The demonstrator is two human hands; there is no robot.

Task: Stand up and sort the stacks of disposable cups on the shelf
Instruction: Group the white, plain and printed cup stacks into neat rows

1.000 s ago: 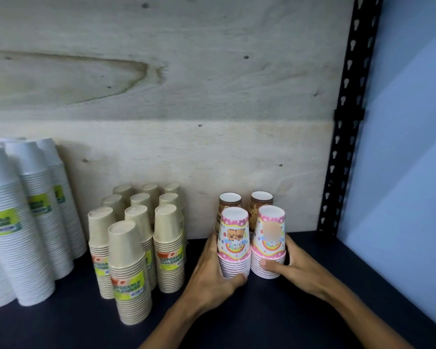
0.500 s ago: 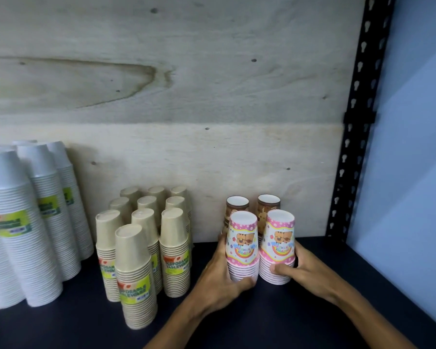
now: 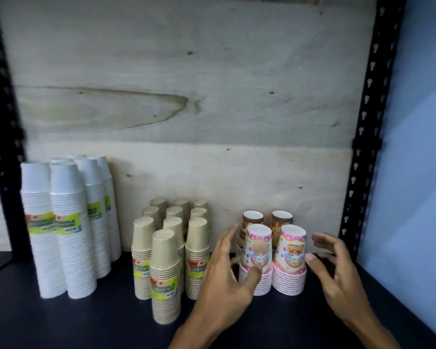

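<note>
Two pink cartoon-print cup stacks stand upside down side by side on the dark shelf [image 3: 86, 323]: the left pink stack [image 3: 258, 250] and the right pink stack [image 3: 291, 258]. Two brown printed stacks [image 3: 252, 217] stand right behind them. My left hand [image 3: 227, 275] is open just left of the left pink stack, its thumb across the stack's front. My right hand [image 3: 337, 270] is open to the right of the right pink stack, with a small gap between fingers and cups. Several kraft-brown stacks [image 3: 165, 273] stand mid-shelf and tall white stacks [image 3: 66, 222] at the left.
A plywood back panel [image 3: 212, 122] closes the shelf behind the cups. Black perforated uprights [image 3: 365, 147] frame the right side and the left edge. A pale blue wall lies to the right.
Both hands have let go of the two pink stacks and spread open, pulling slightly away. The camera has moved back, showing more of the shelf at the left.
</note>
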